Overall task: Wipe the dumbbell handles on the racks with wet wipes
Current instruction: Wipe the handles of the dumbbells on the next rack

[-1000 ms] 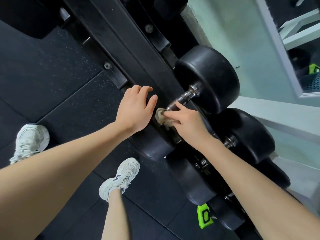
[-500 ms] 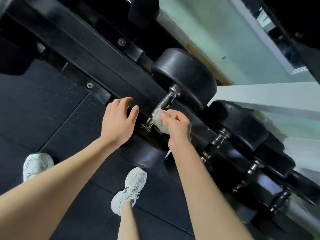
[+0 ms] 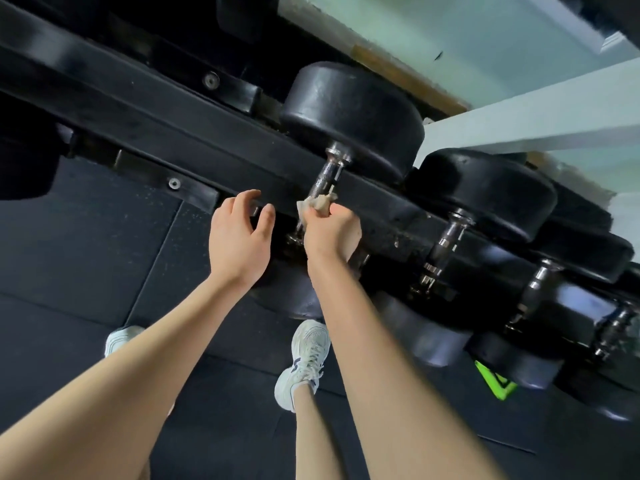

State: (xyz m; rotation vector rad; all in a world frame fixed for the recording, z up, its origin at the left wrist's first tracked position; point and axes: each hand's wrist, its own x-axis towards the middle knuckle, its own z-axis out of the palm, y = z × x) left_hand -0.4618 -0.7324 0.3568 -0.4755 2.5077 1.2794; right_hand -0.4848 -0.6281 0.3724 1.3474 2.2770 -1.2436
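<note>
A large black dumbbell (image 3: 349, 112) lies across the black rack rail (image 3: 145, 126), its knurled metal handle (image 3: 323, 180) running down toward me. My right hand (image 3: 330, 232) grips a crumpled, soiled wet wipe (image 3: 317, 204) wrapped round the lower part of that handle. My left hand (image 3: 239, 237) hovers just left of the handle with fingers loosely curved, holding nothing; its fingertips are near the rail. Further dumbbells (image 3: 485, 192) with metal handles (image 3: 446, 240) sit in a row to the right.
Dark rubber floor tiles (image 3: 86, 254) spread below the rack. My white shoes (image 3: 304, 362) stand close to the rack's base. A bright green tag (image 3: 495, 381) shows under the right dumbbells. A pale wall and ledge (image 3: 519, 116) lie behind.
My right hand has turned from a fingertip pinch on the wipe to a full grip round the handle. The view has swung, showing more dumbbells to the right. My left hand stays beside the handle.
</note>
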